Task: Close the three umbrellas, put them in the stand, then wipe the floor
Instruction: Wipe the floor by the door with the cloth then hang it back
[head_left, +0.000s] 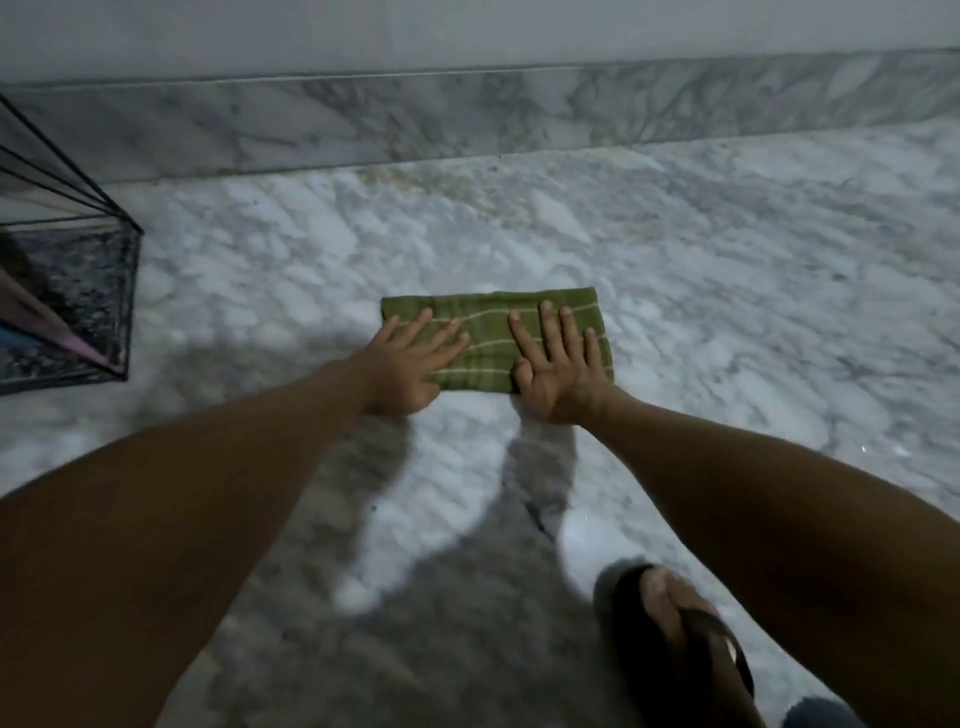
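Observation:
A folded green cloth (488, 319) with pale stripes lies flat on the marble floor (727, 291) in the middle of the view. My left hand (410, 364) presses flat on its left half, fingers spread. My right hand (558, 364) presses flat on its right half, fingers spread too. At the far left stands the black wire umbrella stand (122, 249), with a pink and dark closed umbrella (47, 317) leaning inside it; most of the stand is cut off by the frame edge.
A marble skirting (467, 119) runs along the wall just beyond the cloth, with a brownish stain on the floor (467, 182) near it. My right foot in a dark sandal (680, 639) rests at the lower right. Shadows of my arms fall on the floor.

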